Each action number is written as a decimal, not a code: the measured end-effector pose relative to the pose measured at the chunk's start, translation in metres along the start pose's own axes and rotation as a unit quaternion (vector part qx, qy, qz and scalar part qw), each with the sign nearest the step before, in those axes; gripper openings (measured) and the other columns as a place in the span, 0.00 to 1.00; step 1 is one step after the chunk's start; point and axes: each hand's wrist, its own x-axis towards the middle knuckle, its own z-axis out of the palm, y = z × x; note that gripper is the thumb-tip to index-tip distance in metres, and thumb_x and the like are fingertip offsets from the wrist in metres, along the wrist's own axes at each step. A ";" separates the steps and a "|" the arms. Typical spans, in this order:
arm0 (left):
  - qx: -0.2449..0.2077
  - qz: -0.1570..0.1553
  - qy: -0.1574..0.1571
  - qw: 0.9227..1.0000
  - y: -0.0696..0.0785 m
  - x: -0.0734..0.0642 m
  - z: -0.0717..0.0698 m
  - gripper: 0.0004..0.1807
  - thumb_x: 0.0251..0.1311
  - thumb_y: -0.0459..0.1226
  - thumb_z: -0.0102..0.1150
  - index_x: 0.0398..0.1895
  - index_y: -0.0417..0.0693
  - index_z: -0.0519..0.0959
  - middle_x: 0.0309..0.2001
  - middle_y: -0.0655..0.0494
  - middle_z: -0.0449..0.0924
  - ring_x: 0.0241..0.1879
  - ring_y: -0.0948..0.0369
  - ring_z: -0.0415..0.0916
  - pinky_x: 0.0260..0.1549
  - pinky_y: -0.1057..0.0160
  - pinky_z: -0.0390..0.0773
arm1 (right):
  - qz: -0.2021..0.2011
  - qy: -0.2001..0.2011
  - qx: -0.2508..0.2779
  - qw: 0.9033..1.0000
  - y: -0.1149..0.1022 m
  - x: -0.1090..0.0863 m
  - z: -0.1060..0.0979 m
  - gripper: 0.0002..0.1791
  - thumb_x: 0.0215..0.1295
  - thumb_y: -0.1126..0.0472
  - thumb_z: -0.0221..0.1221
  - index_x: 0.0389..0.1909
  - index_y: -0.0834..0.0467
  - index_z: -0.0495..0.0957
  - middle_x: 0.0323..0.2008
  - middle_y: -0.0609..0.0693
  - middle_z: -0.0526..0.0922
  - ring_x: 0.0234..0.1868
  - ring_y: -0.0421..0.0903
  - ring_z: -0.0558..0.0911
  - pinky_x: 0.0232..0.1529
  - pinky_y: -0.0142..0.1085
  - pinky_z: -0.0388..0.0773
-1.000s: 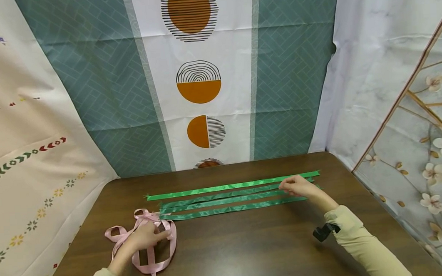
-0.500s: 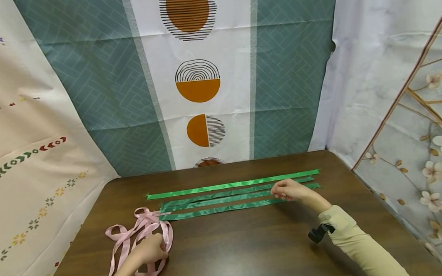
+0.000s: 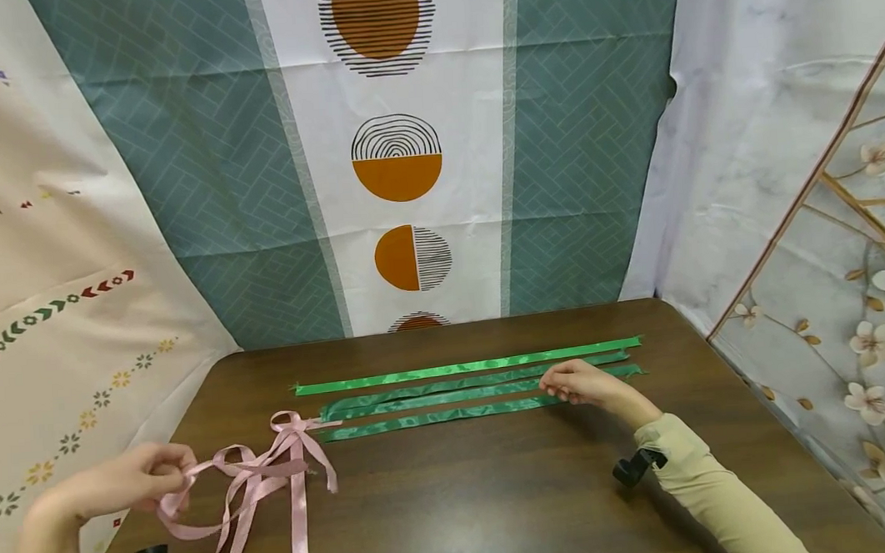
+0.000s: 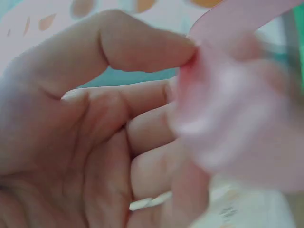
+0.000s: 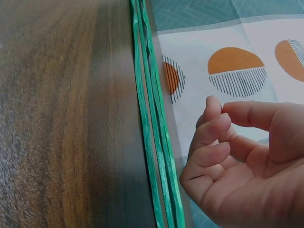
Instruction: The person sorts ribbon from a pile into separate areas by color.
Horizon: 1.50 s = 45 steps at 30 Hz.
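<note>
Between the thumb and fingers of my left hand [image 3: 123,481] a pink ribbon [image 3: 298,518] is pinched, held up at the table's left edge. From there its loops trail down to a loose tangle on the left of the table. In the left wrist view the pink ribbon [image 4: 228,123] is blurred and covers part of the fingers. My right hand [image 3: 587,386] hovers over the right part of the green ribbons, fingers loosely bent. Thumb and index finger meet with nothing visible between them in the right wrist view.
A bright green ribbon [image 3: 462,367] lies straight along the back of the brown table [image 3: 454,501]. Several darker green ribbons [image 3: 442,420] run beside it, nearer the front. Patterned cloths hang behind the table [image 3: 404,262] and on both sides.
My left hand has moved left and up from the pink tangle, drawing part of the ribbon out with it. My right hand has shifted slightly left, then stayed nearly still.
</note>
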 end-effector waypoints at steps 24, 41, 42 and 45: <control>0.302 0.036 0.334 0.892 0.064 0.067 0.014 0.13 0.71 0.37 0.49 0.33 0.50 0.84 0.30 0.70 0.81 0.34 0.78 0.72 0.34 0.73 0.72 | -0.005 -0.013 0.027 1.000 -0.010 0.011 0.015 0.22 0.75 0.56 0.47 0.50 0.74 0.72 0.29 0.45 0.75 0.25 0.37 0.68 0.27 0.30 0.65; 0.134 0.059 0.071 0.987 0.081 0.159 0.072 0.20 0.73 0.42 0.45 0.26 0.42 0.80 0.15 0.60 0.59 0.13 0.69 0.51 0.16 0.69 0.60 | -0.172 -0.139 -0.078 0.972 -0.078 0.019 0.098 0.18 0.71 0.53 0.54 0.54 0.60 0.76 0.51 0.63 0.80 0.50 0.57 0.81 0.47 0.42 0.78; 0.126 0.061 0.065 0.988 0.082 0.162 0.074 0.21 0.74 0.41 0.45 0.25 0.42 0.79 0.15 0.61 0.58 0.13 0.69 0.50 0.16 0.69 0.58 | -0.182 -0.148 -0.075 0.969 -0.082 0.018 0.104 0.18 0.71 0.54 0.55 0.55 0.59 0.75 0.53 0.61 0.79 0.51 0.54 0.81 0.49 0.41 0.78; 0.100 0.075 0.048 0.991 0.083 0.173 0.080 0.22 0.74 0.41 0.43 0.25 0.39 0.79 0.14 0.61 0.58 0.12 0.69 0.50 0.14 0.70 0.57 | -0.211 -0.181 -0.060 0.959 -0.095 0.014 0.120 0.20 0.72 0.56 0.54 0.60 0.57 0.71 0.57 0.60 0.77 0.58 0.53 0.78 0.56 0.38 0.76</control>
